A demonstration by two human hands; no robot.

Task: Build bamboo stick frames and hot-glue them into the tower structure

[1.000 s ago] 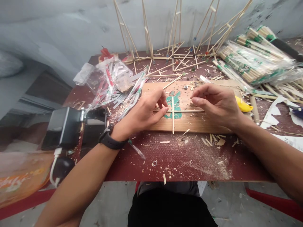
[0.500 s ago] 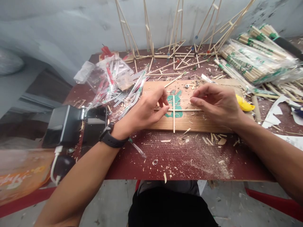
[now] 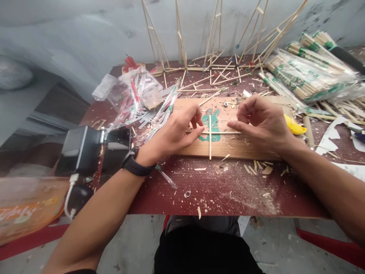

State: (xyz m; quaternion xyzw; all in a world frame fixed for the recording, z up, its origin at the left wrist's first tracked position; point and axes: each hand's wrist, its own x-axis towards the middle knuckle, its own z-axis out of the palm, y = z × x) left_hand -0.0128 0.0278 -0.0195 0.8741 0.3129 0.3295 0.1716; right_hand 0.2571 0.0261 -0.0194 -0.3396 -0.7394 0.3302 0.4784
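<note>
Two thin bamboo sticks lie crossed on a wooden board (image 3: 245, 148) with a green print. The horizontal stick (image 3: 221, 133) runs between my hands and the upright stick (image 3: 210, 146) crosses it. My left hand (image 3: 176, 131), a black watch on its wrist, pinches the horizontal stick's left end with curled fingers. My right hand (image 3: 264, 121) has its fingers curled, with the fingertips at the stick's right end.
A red-brown table (image 3: 216, 190) is strewn with sawdust and wood chips. Empty plastic sleeves (image 3: 137, 97) lie at left, packs of chopsticks (image 3: 305, 72) at right, a stick framework (image 3: 216, 49) at the back. A black adapter (image 3: 82, 148) sits at left, a washer (image 3: 187, 194) near the front.
The camera view has shifted slightly. My right hand's fingers have drawn up a little at the stick's right end. My left hand keeps its hold.
</note>
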